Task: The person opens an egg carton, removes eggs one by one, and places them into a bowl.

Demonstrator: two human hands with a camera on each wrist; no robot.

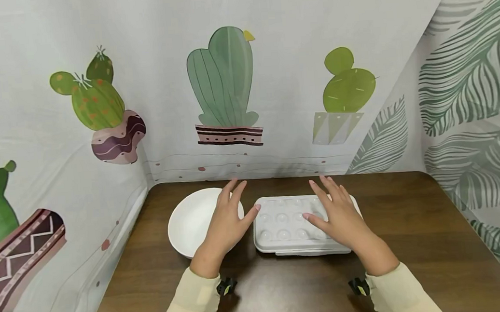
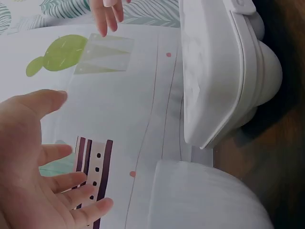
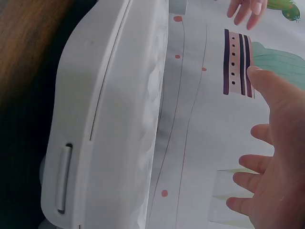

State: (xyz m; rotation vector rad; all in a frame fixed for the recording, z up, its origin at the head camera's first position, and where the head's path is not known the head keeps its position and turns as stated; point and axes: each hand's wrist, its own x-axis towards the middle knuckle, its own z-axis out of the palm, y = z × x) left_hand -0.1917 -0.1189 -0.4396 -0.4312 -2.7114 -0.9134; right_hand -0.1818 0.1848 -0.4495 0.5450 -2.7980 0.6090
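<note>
A white lidded egg carton [image 1: 288,245], its top dotted with rounded bumps, lies on the table with its lid down. To its left stands a white bowl [image 1: 189,223]. My left hand [image 1: 228,220] hovers over the bowl's right side with fingers spread, holding nothing. Above the carton's right part is my right hand [image 1: 339,215], fingers apart and no object in them. From the side, the left wrist view shows the carton [image 2: 214,71] and the bowl [image 2: 200,200] close together. A latch appears on the carton [image 3: 114,133] in the right wrist view.
The brown wooden table [image 1: 412,231] has its back edge against a white cloth [image 1: 288,76] printed with cacti and leaves. Cloth also hangs along the left and right sides.
</note>
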